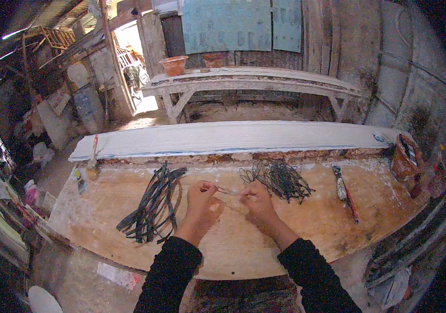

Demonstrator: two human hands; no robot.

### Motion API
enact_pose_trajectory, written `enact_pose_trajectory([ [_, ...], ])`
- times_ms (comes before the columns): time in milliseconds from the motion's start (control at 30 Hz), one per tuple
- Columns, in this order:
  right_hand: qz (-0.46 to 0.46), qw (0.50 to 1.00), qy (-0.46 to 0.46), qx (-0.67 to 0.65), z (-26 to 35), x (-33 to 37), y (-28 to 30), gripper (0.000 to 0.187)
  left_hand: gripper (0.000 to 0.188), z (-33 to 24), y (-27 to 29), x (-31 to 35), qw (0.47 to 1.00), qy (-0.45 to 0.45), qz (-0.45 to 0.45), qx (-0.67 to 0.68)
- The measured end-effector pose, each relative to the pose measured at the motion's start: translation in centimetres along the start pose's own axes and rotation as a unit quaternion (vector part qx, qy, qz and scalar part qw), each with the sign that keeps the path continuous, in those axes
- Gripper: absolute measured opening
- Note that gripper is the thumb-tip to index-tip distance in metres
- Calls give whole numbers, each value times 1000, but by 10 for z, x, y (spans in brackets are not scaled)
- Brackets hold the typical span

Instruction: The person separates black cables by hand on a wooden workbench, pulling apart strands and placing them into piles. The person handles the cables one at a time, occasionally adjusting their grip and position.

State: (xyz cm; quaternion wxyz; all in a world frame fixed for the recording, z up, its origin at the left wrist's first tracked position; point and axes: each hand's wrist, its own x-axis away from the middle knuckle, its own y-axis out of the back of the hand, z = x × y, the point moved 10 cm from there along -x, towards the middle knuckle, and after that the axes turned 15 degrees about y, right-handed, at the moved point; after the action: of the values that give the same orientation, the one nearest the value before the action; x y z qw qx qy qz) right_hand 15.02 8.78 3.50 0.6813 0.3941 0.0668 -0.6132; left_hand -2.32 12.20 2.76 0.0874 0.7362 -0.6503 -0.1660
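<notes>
Over the middle of the wooden work board [233, 245], my left hand [202, 201] and my right hand [258, 202] are held a short way apart. Both are closed in a pinch on a thin strand [225, 191] that spans the gap between them. Its material is too small to make out. To the left of my left hand lies a loose bundle of long, flat black strips [152, 206]. Just beyond my right hand is a tangled heap of thinner dark strips [281, 180], which look knotted or looped.
A brush and a red-handled tool [345, 194] lie at the right. A terracotta pot [407, 155] stands at the right corner, a brush in a small holder [93, 161] at the left. A long white slab [223, 138] borders the far edge; behind it is a bench [265, 78].
</notes>
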Motion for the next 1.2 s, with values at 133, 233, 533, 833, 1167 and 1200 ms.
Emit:
enact_pose_trajectory([
  [133, 79, 895, -213, -385, 32, 22, -58, 11, 12, 60, 3, -20, 948, 180, 0, 261],
  [233, 90, 889, -162, -418, 24, 29, -63, 15, 12, 28, -13, 2, 916, 267, 39, 297],
  [533, 115, 971, 10, -209, 20, 16, -50, 7, 5, 44, -34, 5, 912, 252, 107, 306],
  [833, -35, 923, -238, -301, -4, 23, -33, 10, 3, 64, -56, -13, 939, 102, 169, 280],
  [1167, -200, 976, -76, -42, -58, 11, 19, 9, 8, -23, -82, 77, 844, 182, 414, 287],
  [1200, -198, 977, -67, -32, -59, 9, 19, 9, 8, 0, -92, 67, 868, 125, 407, 254],
])
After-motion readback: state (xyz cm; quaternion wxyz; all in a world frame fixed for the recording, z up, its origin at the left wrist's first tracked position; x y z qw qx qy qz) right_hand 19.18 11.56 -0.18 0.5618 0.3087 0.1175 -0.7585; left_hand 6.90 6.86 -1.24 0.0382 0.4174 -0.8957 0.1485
